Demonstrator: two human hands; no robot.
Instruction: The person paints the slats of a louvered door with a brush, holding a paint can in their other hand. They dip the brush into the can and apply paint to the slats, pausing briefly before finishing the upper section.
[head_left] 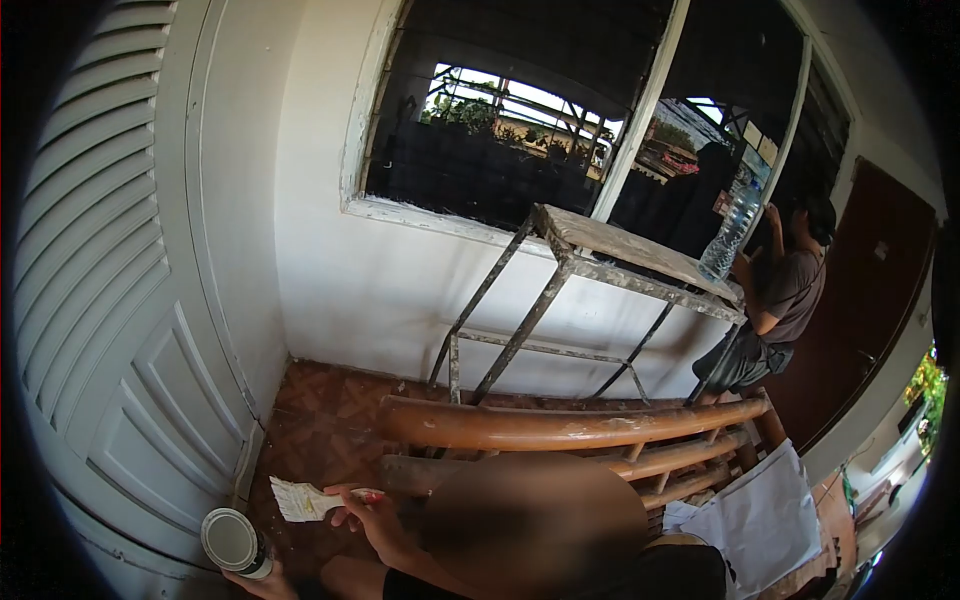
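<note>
the right hand (368,508) is gripping a paintbrush (308,500) by its reddish handle, fingers (345,492) closed around it, with the pale, paint-loaded bristles pointing left toward the white louvered door (110,300). the left hand (262,583) is sitting at the very bottom edge of the view, holding a small paint can (236,543) from below; only part of that hand is showing, but its fingers are wrapping the can's lower side. the can is standing upright with its round pale top facing the camera, just beside the foot of the door and just left of the brush. both are hovering over the reddish-brown patterned floor tiles (325,425). a blurred patch is covering the person's lap area. just beyond the hands a worn wooden bench back (560,425) is lying across the view, and behind it a paint-spattered metal scaffold stand (610,258) is standing against the white wall under the window (520,120). a clear plastic water bottle (728,232) is standing on the stand's tabletop, and another person (775,300) is working beside it near a dark brown door (870,290). white sheets (765,520) are lying at the lower right.
</note>
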